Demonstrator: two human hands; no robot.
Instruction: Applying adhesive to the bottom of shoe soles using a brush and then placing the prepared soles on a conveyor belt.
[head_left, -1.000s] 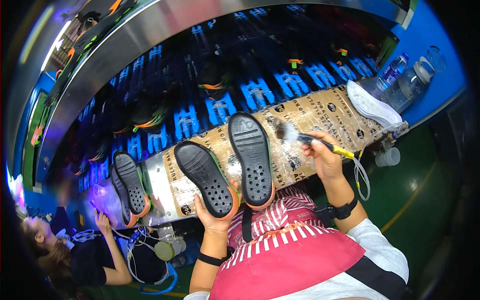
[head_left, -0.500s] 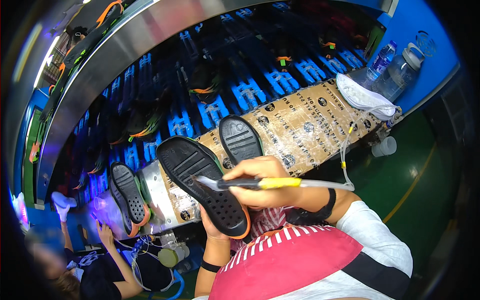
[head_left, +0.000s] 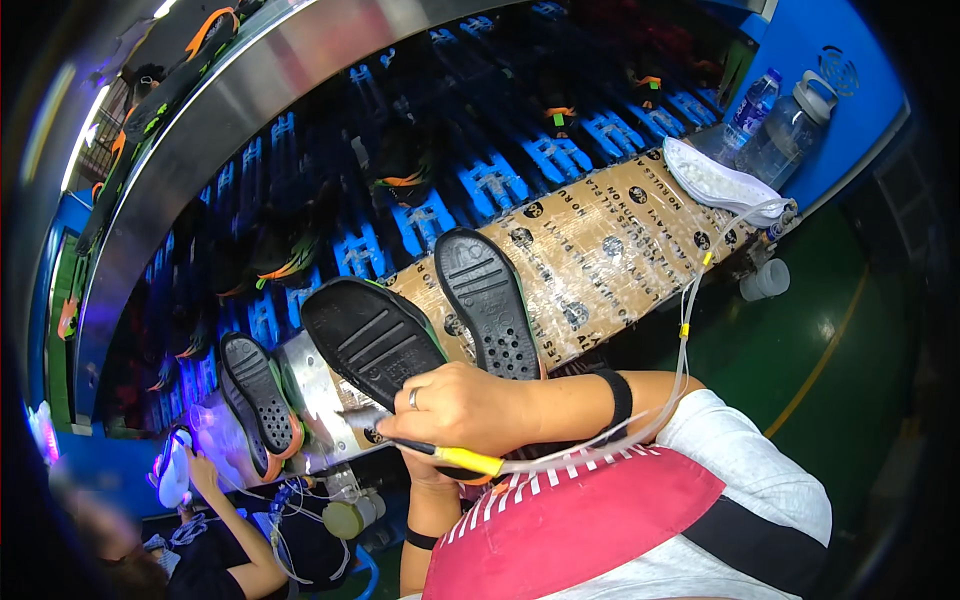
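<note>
My right hand grips a brush with a yellow handle and a thin clear tube trailing off its end. The brush tip touches the near end of a black shoe sole with a green rim, which is tilted up off the bench. My left hand holds that sole from below and is mostly hidden behind my right hand. A second black sole lies tread-up on the taped cardboard bench top just to the right.
A third sole with an orange rim lies at the bench's left end. Behind runs a conveyor of blue trays carrying shoes. A white shoe part, two water bottles and a cup are at right. A co-worker sits lower left.
My right hand swung the brush from the right side of the bench over to the sole. My left hand lifted that sole closer, and the brush now sits at its near end.
</note>
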